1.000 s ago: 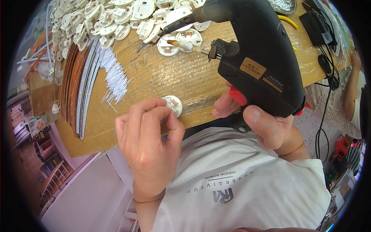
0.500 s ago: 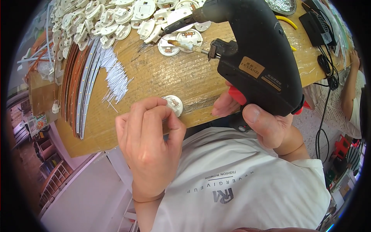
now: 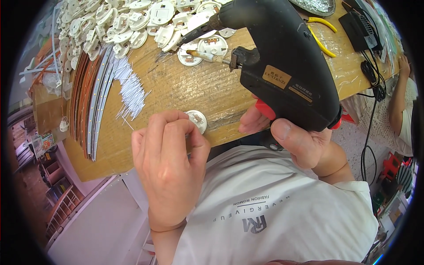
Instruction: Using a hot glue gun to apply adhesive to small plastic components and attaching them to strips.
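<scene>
My right hand (image 3: 298,139) is wrapped round the grip of a black soldering gun (image 3: 293,57) with a red trigger, the thumb on its near side. The gun's brownish tip (image 3: 199,54) points left, over or near two white discs at the pile's edge; I cannot tell whether it touches them. My left hand (image 3: 170,165) is closed, its fingers bent down at a round white plastic base (image 3: 197,120) with small copper-coloured contacts. That base sits at the table's near edge, and the fingertips are partly hidden behind the knuckles.
Many white round bases (image 3: 128,22) lie heaped at the back left. Brown and grey strips (image 3: 88,101) and short white wires (image 3: 132,95) lie left of my hands. Yellow-handled pliers (image 3: 322,42), a metal dish (image 3: 316,5) and a black power box (image 3: 360,33) are at back right. Another person's arm (image 3: 397,97) shows far right.
The soldering gun and my right hand have shifted slightly left, uncovering more of the yellow pliers. My left hand stays at the white base, almost unmoved.
</scene>
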`<state>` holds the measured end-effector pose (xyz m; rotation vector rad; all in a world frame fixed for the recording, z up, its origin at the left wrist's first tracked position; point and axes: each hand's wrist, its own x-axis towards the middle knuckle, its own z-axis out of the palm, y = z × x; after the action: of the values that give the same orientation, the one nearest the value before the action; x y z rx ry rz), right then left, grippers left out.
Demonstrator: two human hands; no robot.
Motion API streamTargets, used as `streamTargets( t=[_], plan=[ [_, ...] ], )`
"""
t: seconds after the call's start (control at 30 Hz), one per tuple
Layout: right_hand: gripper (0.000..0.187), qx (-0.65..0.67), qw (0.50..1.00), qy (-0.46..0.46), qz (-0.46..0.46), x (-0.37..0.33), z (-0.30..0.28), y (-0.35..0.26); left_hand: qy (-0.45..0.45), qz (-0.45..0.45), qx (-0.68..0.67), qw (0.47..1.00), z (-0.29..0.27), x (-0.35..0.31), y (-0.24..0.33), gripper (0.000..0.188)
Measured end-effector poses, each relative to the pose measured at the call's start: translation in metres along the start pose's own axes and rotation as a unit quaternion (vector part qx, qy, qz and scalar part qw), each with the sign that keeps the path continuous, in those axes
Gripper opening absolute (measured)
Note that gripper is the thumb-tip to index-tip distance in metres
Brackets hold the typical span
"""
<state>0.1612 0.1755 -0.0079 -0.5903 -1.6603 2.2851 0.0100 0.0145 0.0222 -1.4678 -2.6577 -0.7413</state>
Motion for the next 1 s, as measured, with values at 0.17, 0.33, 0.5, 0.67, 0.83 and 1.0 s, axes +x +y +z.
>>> streamTargets(
  t=[0.17, 0.33, 0.5, 0.67, 0.83, 1.0],
  plan=[
    [0.043, 0.005, 1.0, -0.001, -0.008, 0.0, -0.001, 0.002, -0.001, -0.005, -0.003, 1.0, 0.0, 0.0, 0.0, 0.019],
    [0.054, 0.028, 0.999, 0.018, 0.009, 0.005, 0.0, -0.008, 0.006, -0.015, -0.028, 0.999, 0.002, -0.003, -0.001, 0.017],
    [0.049, 0.208, 0.976, 0.006, 0.068, -0.003, -0.012, -0.018, 0.012, -0.032, -0.055, 0.998, 0.005, -0.007, -0.004, 0.015],
    [0.039, 0.046, 0.999, 0.02, 0.005, -0.024, -0.019, -0.01, 0.031, -0.021, -0.063, 0.997, 0.01, -0.009, -0.008, 0.023],
    [0.016, -0.078, 0.991, -0.048, -0.097, -0.018, -0.026, 0.002, 0.046, -0.03, -0.071, 0.996, 0.012, -0.012, -0.008, 0.024],
    [0.012, -0.102, 0.989, -0.034, -0.104, -0.015, -0.023, 0.003, 0.044, -0.041, -0.073, 0.996, 0.012, -0.012, -0.008, 0.023]
  ],
)
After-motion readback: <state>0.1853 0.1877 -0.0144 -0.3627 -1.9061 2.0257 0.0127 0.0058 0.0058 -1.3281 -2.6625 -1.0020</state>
